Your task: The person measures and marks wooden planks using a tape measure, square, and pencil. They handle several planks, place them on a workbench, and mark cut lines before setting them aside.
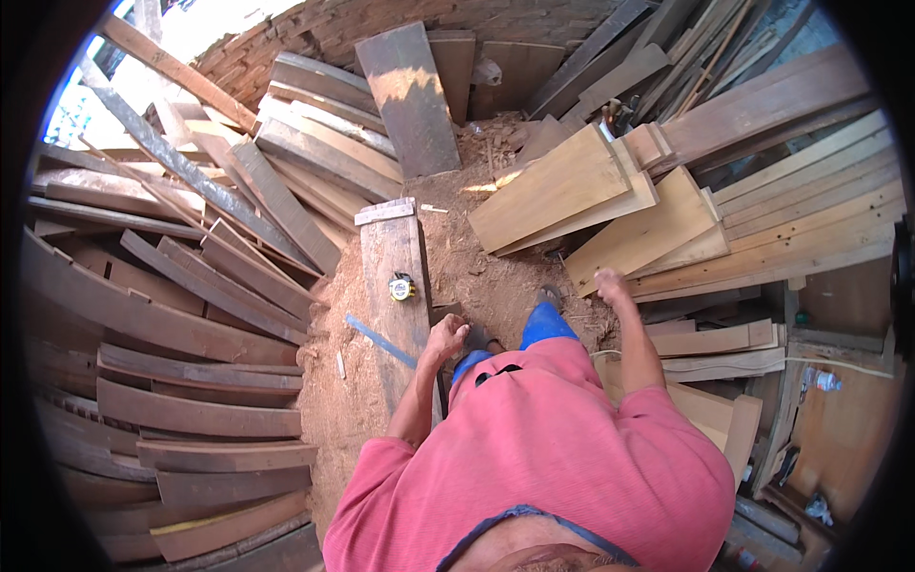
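From here, the pale board (653,229) lies just beyond the right hand (611,284), the nearer one, its long axis slanting far and right — both hands curled, the left (448,337) beside the narrow bench (389,250) — whether gripping, I can't tell.

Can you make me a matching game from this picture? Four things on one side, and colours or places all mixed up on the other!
Things:
1. tape measure
2. thin strip
3. shirt
4. right hand

Colours and places:
A. pink
B. at the edge of a pale board
C. on top of the long wooden plank
D. blue

Right pairs: 1-C, 2-D, 3-A, 4-B
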Tool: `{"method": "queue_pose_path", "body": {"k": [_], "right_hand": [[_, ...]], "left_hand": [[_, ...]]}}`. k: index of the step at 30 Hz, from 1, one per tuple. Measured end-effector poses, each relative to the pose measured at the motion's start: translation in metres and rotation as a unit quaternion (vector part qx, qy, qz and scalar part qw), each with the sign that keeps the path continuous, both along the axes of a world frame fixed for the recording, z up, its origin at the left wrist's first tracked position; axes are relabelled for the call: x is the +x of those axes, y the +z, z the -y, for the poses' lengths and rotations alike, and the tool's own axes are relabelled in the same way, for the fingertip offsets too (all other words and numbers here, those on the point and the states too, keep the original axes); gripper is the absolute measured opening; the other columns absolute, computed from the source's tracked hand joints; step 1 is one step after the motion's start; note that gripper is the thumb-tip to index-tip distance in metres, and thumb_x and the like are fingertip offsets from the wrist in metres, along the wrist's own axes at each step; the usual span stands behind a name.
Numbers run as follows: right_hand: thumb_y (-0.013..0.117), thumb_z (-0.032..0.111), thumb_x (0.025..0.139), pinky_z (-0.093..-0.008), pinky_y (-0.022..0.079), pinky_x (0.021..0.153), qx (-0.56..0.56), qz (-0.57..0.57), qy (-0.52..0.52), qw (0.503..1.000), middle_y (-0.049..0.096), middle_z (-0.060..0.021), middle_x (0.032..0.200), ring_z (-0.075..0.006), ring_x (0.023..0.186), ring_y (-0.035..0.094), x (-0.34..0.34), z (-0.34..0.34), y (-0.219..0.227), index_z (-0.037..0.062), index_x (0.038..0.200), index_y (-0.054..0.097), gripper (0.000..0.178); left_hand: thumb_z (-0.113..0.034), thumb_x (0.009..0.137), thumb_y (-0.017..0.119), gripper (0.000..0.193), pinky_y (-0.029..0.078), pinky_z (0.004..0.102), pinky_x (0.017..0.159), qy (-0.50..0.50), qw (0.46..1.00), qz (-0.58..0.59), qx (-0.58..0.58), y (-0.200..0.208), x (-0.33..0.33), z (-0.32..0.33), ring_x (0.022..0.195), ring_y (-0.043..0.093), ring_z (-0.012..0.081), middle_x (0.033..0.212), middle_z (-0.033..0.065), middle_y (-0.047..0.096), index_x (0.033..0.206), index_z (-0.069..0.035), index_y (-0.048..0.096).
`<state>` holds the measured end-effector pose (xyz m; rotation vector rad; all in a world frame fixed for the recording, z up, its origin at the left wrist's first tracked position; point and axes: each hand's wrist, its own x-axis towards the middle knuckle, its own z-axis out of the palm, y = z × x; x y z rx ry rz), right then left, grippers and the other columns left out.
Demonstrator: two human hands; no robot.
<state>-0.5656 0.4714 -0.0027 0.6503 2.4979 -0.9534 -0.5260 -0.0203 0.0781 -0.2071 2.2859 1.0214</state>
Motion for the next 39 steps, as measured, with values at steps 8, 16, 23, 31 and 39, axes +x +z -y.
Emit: {"method": "queue_pose_path", "body": {"k": [8, 16, 23, 31, 39], "right_hand": [[0.068, 0.035, 0.096, -0.0519, 0.05, 0.103, 0.121, -0.287, 0.046, 0.949, 0.07, -0.0256, 0.124, -0.0447, 0.118, 0.066, -0.215, -0.032, 0.126, 0.0009, 0.14, 0.056, 0.056], [0.069, 0.04, 0.094, -0.0566, 0.043, 0.114, 0.278, -0.08, 0.156, 0.944, 0.061, -0.0216, 0.145, -0.0452, 0.136, 0.056, -0.353, -0.025, 0.166, 0.0186, 0.159, 0.042, 0.073], [0.073, 0.051, 0.092, -0.0566, 0.037, 0.118, 0.304, 0.031, 0.186, 0.934, 0.064, -0.0212, 0.144, -0.043, 0.141, 0.052, -0.383, -0.014, 0.145, 0.0093, 0.149, 0.05, 0.074], [0.074, 0.052, 0.09, -0.0553, 0.043, 0.111, 0.323, -0.016, 0.265, 0.908, 0.07, -0.024, 0.131, -0.0446, 0.127, 0.063, -0.362, 0.005, 0.174, 0.0062, 0.134, 0.065, 0.064], [0.073, 0.046, 0.09, -0.0551, 0.054, 0.094, 0.09, -0.135, 0.293, 0.942, 0.07, -0.0299, 0.117, -0.0489, 0.106, 0.069, -0.315, 0.064, 0.157, -0.0026, 0.116, 0.064, 0.056]], "left_hand": [[-0.033, 0.097, 0.07, 0.041, 0.056, 0.0419, 0.098, 0.137, 0.988, 0.063, -0.043, -0.015, 0.064, 0.018, 0.112, 0.072, 0.0334, 0.114, 0.0208, 0.076, 0.122, 0.0, 0.07], [-0.032, 0.098, 0.069, 0.037, 0.056, 0.0363, 0.093, 0.368, 0.924, 0.104, 0.015, -0.049, 0.087, -0.049, 0.104, 0.072, 0.0216, 0.109, 0.0138, 0.077, 0.119, -0.001, 0.073], [-0.032, 0.098, 0.069, 0.04, 0.055, 0.037, 0.098, 0.382, 0.915, 0.114, 0.056, -0.023, 0.072, -0.146, 0.109, 0.072, 0.0238, 0.116, 0.0167, 0.077, 0.122, 0.0, 0.071], [-0.034, 0.097, 0.07, 0.041, 0.053, 0.0399, 0.103, 0.326, 0.934, 0.136, 0.053, -0.001, 0.027, -0.159, 0.118, 0.071, 0.028, 0.122, 0.0189, 0.075, 0.124, -0.003, 0.07], [-0.033, 0.099, 0.069, 0.042, 0.055, 0.0422, 0.103, 0.302, 0.951, 0.04, 0.044, 0.003, -0.033, -0.142, 0.116, 0.072, 0.031, 0.118, 0.0209, 0.076, 0.124, 0.001, 0.069]]}}
